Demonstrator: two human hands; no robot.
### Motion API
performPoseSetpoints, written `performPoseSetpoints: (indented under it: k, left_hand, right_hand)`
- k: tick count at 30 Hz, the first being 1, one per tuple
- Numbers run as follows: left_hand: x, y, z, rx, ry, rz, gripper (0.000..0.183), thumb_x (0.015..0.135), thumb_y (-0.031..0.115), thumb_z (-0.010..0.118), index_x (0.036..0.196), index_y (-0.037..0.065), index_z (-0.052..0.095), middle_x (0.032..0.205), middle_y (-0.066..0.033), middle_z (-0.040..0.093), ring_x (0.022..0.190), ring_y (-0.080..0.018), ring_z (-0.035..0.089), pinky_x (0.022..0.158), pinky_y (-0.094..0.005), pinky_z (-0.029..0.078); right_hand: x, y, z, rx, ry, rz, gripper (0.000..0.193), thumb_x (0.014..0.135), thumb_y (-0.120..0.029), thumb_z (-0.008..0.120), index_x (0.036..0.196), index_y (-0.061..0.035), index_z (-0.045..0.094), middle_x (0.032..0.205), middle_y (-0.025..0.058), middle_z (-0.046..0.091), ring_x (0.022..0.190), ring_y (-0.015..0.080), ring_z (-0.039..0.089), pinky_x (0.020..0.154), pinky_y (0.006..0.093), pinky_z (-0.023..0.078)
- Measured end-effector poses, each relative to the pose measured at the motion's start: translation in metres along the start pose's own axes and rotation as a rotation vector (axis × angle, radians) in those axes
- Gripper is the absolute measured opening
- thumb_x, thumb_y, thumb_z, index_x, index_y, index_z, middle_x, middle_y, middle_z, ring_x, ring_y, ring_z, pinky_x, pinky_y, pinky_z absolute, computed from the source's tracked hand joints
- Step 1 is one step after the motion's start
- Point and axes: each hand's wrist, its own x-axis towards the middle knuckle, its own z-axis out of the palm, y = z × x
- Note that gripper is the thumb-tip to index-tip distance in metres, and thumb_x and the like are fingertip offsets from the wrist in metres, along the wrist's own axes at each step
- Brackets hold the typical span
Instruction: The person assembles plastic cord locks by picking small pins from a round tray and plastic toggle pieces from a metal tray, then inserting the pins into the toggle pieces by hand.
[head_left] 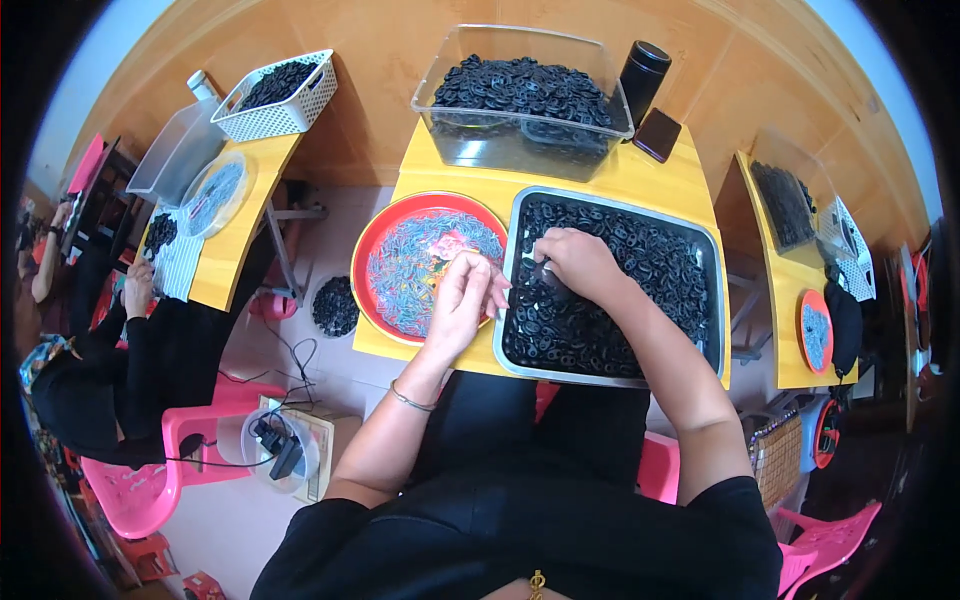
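Observation:
My left hand (466, 300) is over the right rim of a round red tray (366, 245), its fingertips drawn together beside the metal tray's left edge. Anything in its fingers is too small to make out. Thin bluish-grey pieces (398, 270) cover much of the red tray, with a pinkish patch near its middle. My right hand (578, 262) reaches into the left part of a rectangular metal tray (572, 377), fingers bent and pinched among small black ring-shaped parts (660, 260). What this pinch holds is hidden.
Behind the trays stands a clear plastic box (480, 150) of black parts, beside a black cylinder (645, 68) and a dark flat case (657, 135). At the left, another person's hand (138, 285) is near a second yellow table (225, 262). Pink chairs (140, 490) and cables lie around.

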Motion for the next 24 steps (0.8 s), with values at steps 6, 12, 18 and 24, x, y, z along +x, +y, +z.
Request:
performPoseSetpoints:
  k: [6,12,18,24]
  left_hand:
    - [-0.003,0.001,0.001,0.057,-0.052,-0.060,0.006,0.087,0.009,0.051,0.091,0.004,0.052,0.078,-0.0025,0.059,0.060,-0.0049,0.054,0.050,-0.0162,0.039]
    - [-0.004,0.001,0.005,0.024,-0.079,-0.093,0.008,0.086,0.008,0.053,0.092,0.003,0.056,0.081,-0.0050,0.062,0.064,-0.0059,0.055,0.051,-0.0161,0.041]
    - [0.007,-0.007,0.021,0.007,-0.096,-0.090,0.009,0.087,0.008,0.052,0.093,0.002,0.055,0.080,-0.0051,0.061,0.067,-0.0080,0.056,0.058,-0.0186,0.044]
    - [0.014,-0.011,0.039,-0.045,-0.141,-0.080,0.008,0.086,0.008,0.053,0.091,0.001,0.054,0.077,-0.0048,0.060,0.068,-0.0087,0.057,0.064,-0.0206,0.047]
  right_hand:
    - [0.009,0.000,-0.009,0.049,-0.177,0.067,0.011,0.066,-0.008,0.061,0.077,-0.0088,0.057,0.080,0.0095,0.058,0.077,0.0288,0.059,0.065,0.0378,0.047]
    - [-0.017,-0.014,-0.028,0.356,0.032,0.156,0.011,0.068,-0.003,0.062,0.077,-0.0079,0.062,0.078,0.0094,0.058,0.072,0.0221,0.060,0.065,0.0311,0.048]
    - [-0.050,-0.031,-0.028,1.189,0.250,0.475,0.010,0.076,0.002,0.061,0.086,0.0015,0.059,0.089,0.0069,0.062,0.078,0.0103,0.059,0.071,0.0216,0.046]
    - [-0.056,-0.047,-0.021,1.530,0.431,0.520,0.011,0.077,0.000,0.061,0.087,-0.0016,0.056,0.083,0.0042,0.059,0.078,0.0103,0.058,0.071,0.0221,0.046]
